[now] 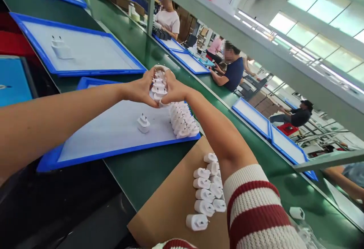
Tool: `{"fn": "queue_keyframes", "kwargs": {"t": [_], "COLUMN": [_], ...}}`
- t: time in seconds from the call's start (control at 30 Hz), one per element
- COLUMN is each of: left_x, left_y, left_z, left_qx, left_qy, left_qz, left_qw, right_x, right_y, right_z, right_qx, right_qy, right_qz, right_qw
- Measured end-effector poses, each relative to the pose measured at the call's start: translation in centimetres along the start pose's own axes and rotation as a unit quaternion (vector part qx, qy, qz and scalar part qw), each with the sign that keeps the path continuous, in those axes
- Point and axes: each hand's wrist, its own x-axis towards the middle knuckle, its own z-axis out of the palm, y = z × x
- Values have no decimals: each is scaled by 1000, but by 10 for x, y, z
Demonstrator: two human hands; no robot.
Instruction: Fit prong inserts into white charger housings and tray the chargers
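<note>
Between both palms I grip a row of white plug adapters [159,84], their metal pins pointing up. My left hand [140,89] presses on the row from the left, and my right hand [175,88] closes on it from the other side. Below them lies a blue-rimmed white tray [108,127]. A block of several more white adapters [183,120] stands packed at the tray's right end, just under my right hand. One single adapter [143,123] stands alone on the tray with its pins up.
A cardboard sheet [165,199] in front of me bears several white adapters [202,195] in loose rows. Another blue-rimmed tray [93,51] with a few adapters lies beyond. The green bench [127,177] runs diagonally under a metal frame [227,25]. Co-workers sit across it.
</note>
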Motion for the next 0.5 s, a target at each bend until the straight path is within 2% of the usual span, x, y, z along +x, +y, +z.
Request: {"fn": "queue_keyframes", "kwargs": {"t": [0.1,0.2,0.27,0.37,0.43,0.5], "left_x": [15,25,32,41,45,49], "left_y": [-48,-80,-90,-91,-92,-97], "left_z": [14,38,53,70,78,83], "left_qx": [3,-1,-9,4,21,35], "left_qy": [-37,-46,-64,-105,-131,-147], "left_qz": [-61,-66,-61,-71,-74,-56], "left_qw": [997,997,996,992,988,987], "right_x": [28,37,38,36,27,6], "right_y": [25,43,52,60,61,59], "right_z": [18,36,43,45,37,19], "right_qx": [-20,-97,-153,-203,-207,-191], "right_qy": [-21,-22,-22,-38,-31,8], "right_qz": [61,123,148,185,196,176], "right_qw": [998,987,977,961,958,966]}}
